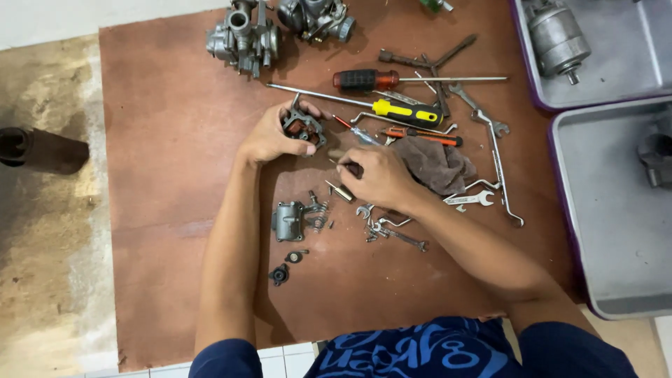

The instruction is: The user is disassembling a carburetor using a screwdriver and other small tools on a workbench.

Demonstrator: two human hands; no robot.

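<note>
Overhead, the left hand clasps a small carburetor body near the brown board's middle; stiff, weighty metal, best held by its flanks. The right hand pinches, probably, a thin tool.

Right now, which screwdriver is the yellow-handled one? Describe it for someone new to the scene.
On the brown board, look just above the right hand, among the scattered tools. The yellow-handled screwdriver lies below the red-handled screwdriver; it alone has a yellow-and-black handle.
</note>
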